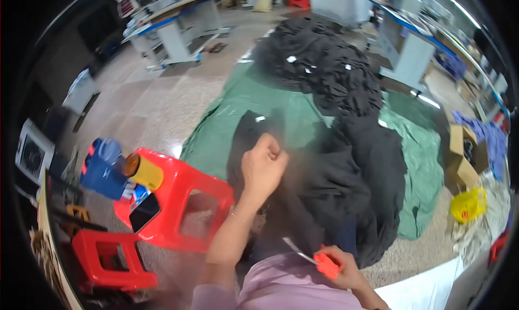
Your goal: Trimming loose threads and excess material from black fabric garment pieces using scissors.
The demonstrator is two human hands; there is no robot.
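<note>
My left hand (265, 165) is raised over a heap of black garments (346, 175), its fingers closed in a pinch. What they hold, if anything, is lost in a dark blur beside the fingertips. Just beyond it lies a piece of black cloth (246, 139) with a small white label. Low and close to my body, my right hand (347, 269) grips a pair of orange-handled scissors (327, 263). Their metal blades point up and to the left, away from the cloth heap's right part.
Green sheeting (216, 129) lies under the garments. At left, a red stool (162, 169) bears a phone (145, 211), a yellow cup (147, 173) and a blue bag (102, 172); a second red stool (116, 277) stands nearer. A cardboard box (459, 158) and yellow bag (469, 205) sit at right.
</note>
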